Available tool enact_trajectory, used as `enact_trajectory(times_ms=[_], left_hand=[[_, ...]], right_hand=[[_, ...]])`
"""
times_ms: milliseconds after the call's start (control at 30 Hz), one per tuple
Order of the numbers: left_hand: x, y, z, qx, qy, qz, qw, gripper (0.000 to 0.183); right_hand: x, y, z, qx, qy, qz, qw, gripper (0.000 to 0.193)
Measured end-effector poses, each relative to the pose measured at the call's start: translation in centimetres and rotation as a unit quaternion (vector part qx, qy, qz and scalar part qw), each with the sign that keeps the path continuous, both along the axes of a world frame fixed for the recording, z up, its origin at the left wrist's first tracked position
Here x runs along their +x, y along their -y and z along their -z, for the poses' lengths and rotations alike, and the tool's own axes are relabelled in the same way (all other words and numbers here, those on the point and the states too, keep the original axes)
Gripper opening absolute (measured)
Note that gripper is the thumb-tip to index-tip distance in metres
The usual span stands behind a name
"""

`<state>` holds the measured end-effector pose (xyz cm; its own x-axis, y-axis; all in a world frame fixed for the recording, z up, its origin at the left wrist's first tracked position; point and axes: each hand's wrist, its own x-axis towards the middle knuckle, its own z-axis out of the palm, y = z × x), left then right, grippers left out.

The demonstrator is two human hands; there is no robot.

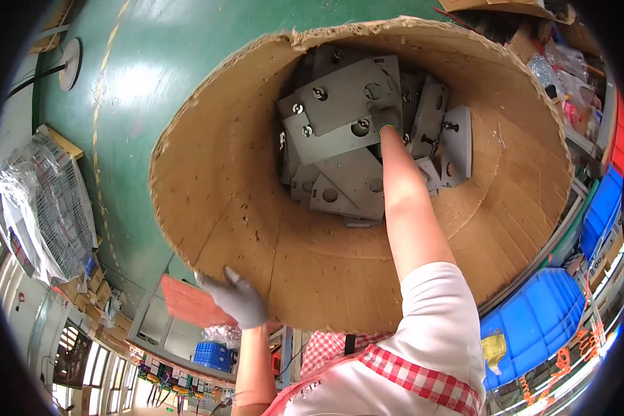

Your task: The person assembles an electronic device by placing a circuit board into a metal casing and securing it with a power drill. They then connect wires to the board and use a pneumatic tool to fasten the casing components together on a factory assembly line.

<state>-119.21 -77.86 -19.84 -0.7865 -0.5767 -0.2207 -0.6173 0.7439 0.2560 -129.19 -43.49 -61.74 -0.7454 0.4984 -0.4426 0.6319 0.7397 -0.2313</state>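
Observation:
A big rounded cardboard bin with a ragged rim fills the middle of the view. Several flat grey plates lie overlapping inside, some with round holes and black or silver knobs. My right arm reaches deep into the bin. My right hand, in a grey glove, is at the edge of the upper plates; its fingers blend into the grey and cannot be made out. At the near left rim, my left hand, also gloved in grey, holds the cardboard edge, thumb on the inner side and fingers along the outside.
Green floor with a yellow line lies to the left. A plastic-wrapped stack stands at the far left, and a round-based stand above it. Blue plastic bins sit at the lower right. A red board lies by my left hand.

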Motion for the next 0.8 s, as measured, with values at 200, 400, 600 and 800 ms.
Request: enact_trajectory(times_ms=[200, 400, 600, 800], left_hand=[[-0.7, -1.7, 0.5, -0.060, 0.038, 0.068, 0.995, 0.051], [0.3, -2.0, 0.5, -0.056, 0.054, 0.044, 0.996, 0.052], [0.3, -1.2, 0.3, -0.028, -0.013, 0.069, 0.997, 0.051], [0.3, -0.4, -0.7, 0.027, -0.013, -0.002, 1.000, 0.045]], right_hand=[[-4.0, -0.8, 1.2, -0.086, 0.150, 0.012, 0.985, 0.072], [-0.5, -0.4, -1.3, -0.113, 0.039, -0.143, 0.983, 0.072], [3.7, 0.2, -6.6, -0.201, 0.121, 0.035, 0.971, 0.047], [7.4, 1.2, -13.3, -0.214, -0.013, 0.050, 0.976, 0.031]])
